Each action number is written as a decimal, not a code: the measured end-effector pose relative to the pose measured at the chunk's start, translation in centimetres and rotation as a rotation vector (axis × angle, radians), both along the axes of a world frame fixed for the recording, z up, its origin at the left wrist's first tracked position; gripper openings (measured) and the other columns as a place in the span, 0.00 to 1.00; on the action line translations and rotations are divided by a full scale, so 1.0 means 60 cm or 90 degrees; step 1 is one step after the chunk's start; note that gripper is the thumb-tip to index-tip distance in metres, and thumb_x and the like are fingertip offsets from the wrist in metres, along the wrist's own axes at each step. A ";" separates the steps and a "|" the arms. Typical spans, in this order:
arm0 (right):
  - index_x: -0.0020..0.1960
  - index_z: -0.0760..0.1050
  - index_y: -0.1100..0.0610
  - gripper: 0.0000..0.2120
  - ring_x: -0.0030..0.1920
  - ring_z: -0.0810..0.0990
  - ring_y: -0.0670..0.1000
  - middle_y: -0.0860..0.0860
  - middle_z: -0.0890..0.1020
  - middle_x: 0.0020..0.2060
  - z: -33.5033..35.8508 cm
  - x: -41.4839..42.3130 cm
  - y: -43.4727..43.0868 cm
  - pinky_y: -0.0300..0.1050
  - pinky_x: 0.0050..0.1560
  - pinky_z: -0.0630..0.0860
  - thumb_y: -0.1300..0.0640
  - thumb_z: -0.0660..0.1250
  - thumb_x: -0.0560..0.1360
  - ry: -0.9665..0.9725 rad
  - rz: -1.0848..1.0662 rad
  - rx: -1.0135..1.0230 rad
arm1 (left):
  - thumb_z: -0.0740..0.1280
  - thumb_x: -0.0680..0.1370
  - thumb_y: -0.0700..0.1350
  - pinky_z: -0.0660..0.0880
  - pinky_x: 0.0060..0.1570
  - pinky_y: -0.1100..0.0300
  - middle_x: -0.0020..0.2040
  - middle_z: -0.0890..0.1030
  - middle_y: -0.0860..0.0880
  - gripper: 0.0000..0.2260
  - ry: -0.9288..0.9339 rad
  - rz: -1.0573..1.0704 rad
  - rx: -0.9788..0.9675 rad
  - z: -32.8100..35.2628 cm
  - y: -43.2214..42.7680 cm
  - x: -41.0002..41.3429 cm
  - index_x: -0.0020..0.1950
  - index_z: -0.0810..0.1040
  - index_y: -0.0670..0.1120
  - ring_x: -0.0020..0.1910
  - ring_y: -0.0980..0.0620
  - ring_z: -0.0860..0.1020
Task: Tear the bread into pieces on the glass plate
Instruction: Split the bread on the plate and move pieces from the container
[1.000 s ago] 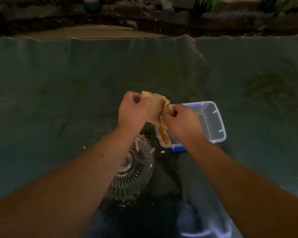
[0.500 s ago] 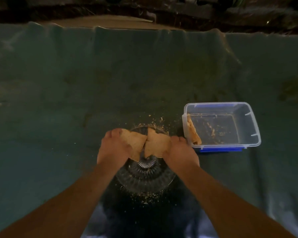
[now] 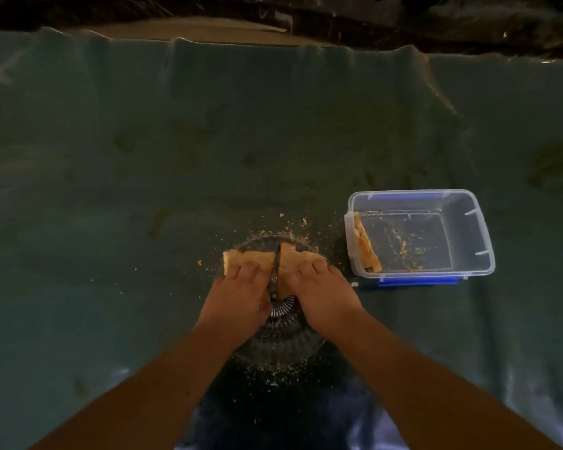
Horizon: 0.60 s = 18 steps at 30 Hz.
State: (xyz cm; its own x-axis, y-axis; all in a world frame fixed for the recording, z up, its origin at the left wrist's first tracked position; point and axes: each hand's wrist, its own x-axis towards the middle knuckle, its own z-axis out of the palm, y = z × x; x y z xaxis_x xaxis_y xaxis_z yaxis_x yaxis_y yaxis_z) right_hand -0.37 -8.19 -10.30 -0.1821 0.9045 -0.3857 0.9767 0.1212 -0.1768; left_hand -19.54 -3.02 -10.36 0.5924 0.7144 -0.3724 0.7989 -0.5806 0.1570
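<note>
A slice of tan bread (image 3: 241,259) lies split in two over the far half of the ribbed glass plate (image 3: 281,347). My left hand (image 3: 238,298) presses on the left piece, fingers bent over it. The right piece (image 3: 294,258) sits under the fingers of my right hand (image 3: 322,295). A narrow dark gap runs between the two pieces. Both hands rest low over the plate, close together, and hide the near edges of the bread.
A clear plastic box (image 3: 483,241) with blue clips stands to the right of the plate, holding another slice of bread (image 3: 366,250) upright against its left wall plus crumbs. Crumbs (image 3: 293,224) lie scattered around the plate on the dark green cloth (image 3: 111,190).
The bread came from above the box down to the plate and split into two pieces. Both hands lowered, and now they press the pieces flat against the plate.
</note>
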 end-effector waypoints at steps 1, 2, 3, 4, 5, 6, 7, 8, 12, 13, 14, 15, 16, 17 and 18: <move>0.74 0.67 0.48 0.24 0.71 0.68 0.64 0.60 0.73 0.71 0.000 0.006 0.001 0.63 0.72 0.67 0.55 0.65 0.79 0.005 0.009 -0.007 | 0.67 0.78 0.58 0.73 0.66 0.40 0.74 0.71 0.44 0.28 -0.005 0.016 -0.001 -0.001 -0.002 0.005 0.75 0.68 0.49 0.71 0.41 0.69; 0.75 0.67 0.49 0.25 0.72 0.67 0.63 0.60 0.72 0.72 0.002 0.010 0.002 0.63 0.73 0.66 0.55 0.66 0.79 0.008 0.016 -0.017 | 0.67 0.78 0.58 0.74 0.65 0.40 0.74 0.71 0.45 0.27 -0.012 0.029 -0.001 -0.003 -0.003 0.008 0.74 0.68 0.49 0.70 0.41 0.69; 0.75 0.68 0.49 0.25 0.73 0.67 0.62 0.59 0.72 0.73 0.005 0.012 0.002 0.62 0.74 0.65 0.55 0.67 0.79 0.007 0.021 -0.030 | 0.67 0.77 0.59 0.75 0.64 0.41 0.73 0.71 0.45 0.27 -0.016 0.037 -0.001 -0.006 -0.004 0.008 0.73 0.69 0.50 0.70 0.42 0.69; 0.76 0.68 0.49 0.26 0.73 0.66 0.62 0.59 0.71 0.73 0.010 0.012 0.003 0.62 0.74 0.64 0.55 0.67 0.79 0.008 0.021 -0.042 | 0.67 0.76 0.60 0.75 0.63 0.41 0.72 0.71 0.46 0.27 -0.018 0.040 0.000 -0.007 -0.004 0.009 0.72 0.69 0.50 0.69 0.42 0.70; 0.76 0.68 0.50 0.26 0.73 0.66 0.62 0.59 0.71 0.73 0.017 0.011 0.004 0.62 0.74 0.64 0.55 0.67 0.79 0.013 0.017 -0.052 | 0.66 0.76 0.61 0.76 0.61 0.41 0.71 0.72 0.46 0.26 -0.020 0.044 0.006 -0.008 -0.003 0.011 0.70 0.71 0.51 0.68 0.42 0.70; 0.75 0.68 0.51 0.24 0.72 0.68 0.62 0.58 0.72 0.72 0.025 0.009 0.004 0.61 0.73 0.65 0.55 0.66 0.79 0.022 0.011 -0.044 | 0.64 0.75 0.63 0.77 0.59 0.41 0.69 0.74 0.46 0.26 -0.023 0.051 0.019 -0.007 -0.001 0.014 0.68 0.73 0.50 0.66 0.42 0.72; 0.73 0.70 0.52 0.22 0.69 0.71 0.61 0.58 0.75 0.69 0.034 0.010 0.004 0.61 0.70 0.69 0.55 0.66 0.80 0.036 0.002 -0.011 | 0.63 0.75 0.64 0.78 0.57 0.42 0.66 0.76 0.45 0.25 -0.027 0.063 0.036 -0.004 0.004 0.020 0.65 0.75 0.50 0.64 0.41 0.74; 0.70 0.73 0.54 0.19 0.64 0.75 0.60 0.58 0.78 0.64 0.045 0.014 0.004 0.60 0.66 0.73 0.55 0.65 0.80 0.059 -0.015 0.054 | 0.62 0.75 0.64 0.79 0.54 0.43 0.61 0.79 0.45 0.23 -0.038 0.079 0.052 0.000 0.010 0.028 0.61 0.77 0.49 0.60 0.41 0.76; 0.57 0.77 0.49 0.09 0.48 0.77 0.48 0.49 0.80 0.49 0.093 0.075 0.003 0.47 0.50 0.78 0.51 0.64 0.79 0.176 -0.251 0.316 | 0.65 0.77 0.60 0.73 0.37 0.53 0.44 0.81 0.51 0.11 -0.181 0.221 -0.016 0.033 0.042 0.093 0.50 0.76 0.54 0.41 0.49 0.78; 0.58 0.76 0.48 0.09 0.48 0.78 0.47 0.47 0.81 0.49 0.101 0.102 0.007 0.45 0.50 0.78 0.50 0.66 0.79 0.184 -0.350 0.313 | 0.65 0.77 0.61 0.71 0.35 0.55 0.42 0.81 0.54 0.10 -0.214 0.266 -0.047 0.045 0.048 0.115 0.49 0.76 0.56 0.39 0.51 0.78; 0.60 0.76 0.46 0.10 0.47 0.79 0.46 0.46 0.81 0.49 0.107 0.132 0.014 0.46 0.50 0.78 0.50 0.68 0.79 0.202 -0.454 0.263 | 0.66 0.78 0.62 0.71 0.35 0.56 0.41 0.81 0.56 0.10 -0.237 0.303 -0.074 0.056 0.052 0.139 0.48 0.76 0.58 0.38 0.53 0.78; 0.61 0.75 0.45 0.10 0.46 0.80 0.46 0.47 0.82 0.49 0.112 0.164 0.022 0.46 0.49 0.79 0.50 0.69 0.80 0.241 -0.546 0.171 | 0.65 0.78 0.65 0.71 0.35 0.56 0.40 0.81 0.56 0.12 -0.250 0.327 -0.095 0.064 0.056 0.163 0.46 0.76 0.57 0.38 0.54 0.78; 0.61 0.76 0.45 0.09 0.45 0.81 0.46 0.48 0.83 0.50 0.114 0.193 0.029 0.45 0.47 0.80 0.49 0.69 0.81 0.301 -0.605 0.056 | 0.64 0.78 0.67 0.70 0.35 0.57 0.39 0.80 0.56 0.16 -0.250 0.338 -0.116 0.072 0.060 0.187 0.43 0.76 0.56 0.38 0.55 0.77; 0.58 0.77 0.46 0.07 0.44 0.82 0.46 0.49 0.84 0.51 0.116 0.219 0.036 0.41 0.44 0.79 0.48 0.69 0.81 0.356 -0.617 -0.052 | 0.62 0.77 0.70 0.69 0.34 0.57 0.38 0.80 0.55 0.20 -0.240 0.338 -0.142 0.080 0.063 0.210 0.42 0.76 0.54 0.37 0.55 0.77; 0.55 0.79 0.45 0.05 0.44 0.83 0.46 0.49 0.85 0.51 0.112 0.240 0.040 0.38 0.41 0.79 0.46 0.71 0.81 0.386 -0.587 -0.134 | 0.60 0.76 0.72 0.69 0.34 0.56 0.38 0.80 0.54 0.24 -0.219 0.335 -0.175 0.086 0.064 0.233 0.42 0.78 0.53 0.37 0.55 0.77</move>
